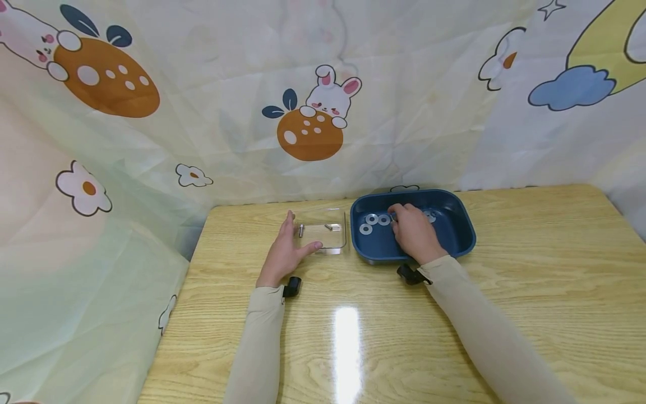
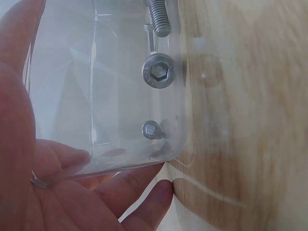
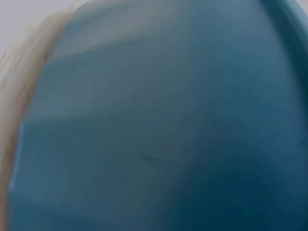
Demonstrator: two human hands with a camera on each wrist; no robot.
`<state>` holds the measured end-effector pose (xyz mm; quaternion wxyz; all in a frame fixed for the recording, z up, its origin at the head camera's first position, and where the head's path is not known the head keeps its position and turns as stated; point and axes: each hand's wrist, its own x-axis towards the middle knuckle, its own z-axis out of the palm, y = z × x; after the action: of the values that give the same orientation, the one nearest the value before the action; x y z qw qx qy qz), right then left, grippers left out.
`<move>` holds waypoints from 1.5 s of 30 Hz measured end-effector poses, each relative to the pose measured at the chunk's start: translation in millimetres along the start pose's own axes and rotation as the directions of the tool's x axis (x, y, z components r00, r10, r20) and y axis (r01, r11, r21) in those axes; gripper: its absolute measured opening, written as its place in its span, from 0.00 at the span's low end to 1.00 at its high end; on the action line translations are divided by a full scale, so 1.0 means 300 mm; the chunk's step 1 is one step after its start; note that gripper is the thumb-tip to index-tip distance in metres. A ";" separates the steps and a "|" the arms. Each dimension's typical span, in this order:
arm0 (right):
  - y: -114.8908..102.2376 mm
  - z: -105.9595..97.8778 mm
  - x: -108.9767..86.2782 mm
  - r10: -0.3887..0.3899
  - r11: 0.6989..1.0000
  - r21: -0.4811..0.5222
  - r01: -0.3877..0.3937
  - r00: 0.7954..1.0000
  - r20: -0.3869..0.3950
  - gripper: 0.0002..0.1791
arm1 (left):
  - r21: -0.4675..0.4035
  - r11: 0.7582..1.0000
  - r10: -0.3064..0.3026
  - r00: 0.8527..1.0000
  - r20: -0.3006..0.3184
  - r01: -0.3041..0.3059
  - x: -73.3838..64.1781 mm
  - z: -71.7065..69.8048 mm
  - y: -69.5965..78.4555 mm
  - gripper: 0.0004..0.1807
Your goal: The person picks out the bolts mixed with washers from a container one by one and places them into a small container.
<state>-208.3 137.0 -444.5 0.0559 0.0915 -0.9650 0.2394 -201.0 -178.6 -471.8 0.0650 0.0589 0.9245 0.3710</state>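
A clear plastic box (image 1: 335, 244) stands on the table with several metal screws inside, among them a socket-head screw (image 2: 158, 70) and another threaded screw (image 2: 159, 18). My left hand (image 1: 282, 255) rests against its left and front sides, thumb spread from the extended fingers. To the right is a dark blue tray (image 1: 456, 238) holding several flat washers, such as one washer (image 1: 365, 229) on its left side. My right hand (image 1: 416, 231) reaches down into this tray, bent fingers beside the washers. Whether anything is between those fingertips is hidden. Only blurred blue tray wall fills the right wrist view.
Both containers stand side by side near the back edge of the wooden table (image 1: 313, 336). A printed cloth (image 1: 242, 151) hangs behind the table and along its left side. Each wrist carries a small black camera, like the wrist camera (image 1: 292, 287) on the left.
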 end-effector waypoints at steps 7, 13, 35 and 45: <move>-0.016 0.007 -0.015 -0.028 0.998 0.055 0.030 0.998 -0.049 0.14 | -0.007 1.000 0.000 1.000 -0.005 0.000 0.002 0.004 -0.002 0.65; -0.045 0.009 -0.028 -0.037 0.994 0.098 0.047 0.994 -0.107 0.14 | -0.001 1.000 0.002 1.000 -0.001 -0.002 0.005 0.006 -0.005 0.66; -0.138 0.034 -0.046 -0.096 0.977 0.170 0.128 0.978 -0.184 0.15 | 0.006 1.000 0.009 1.000 -0.014 -0.009 0.009 0.003 -0.003 0.67; -0.173 0.057 -0.054 -0.113 0.970 0.196 0.147 0.978 -0.174 0.16 | 0.007 1.000 0.004 1.000 -0.013 -0.003 0.007 0.006 -0.012 0.67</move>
<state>-183.0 86.2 -438.5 0.1396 0.1404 -0.9188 0.3414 -203.1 -179.6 -475.7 0.0582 0.0584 0.9261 0.3682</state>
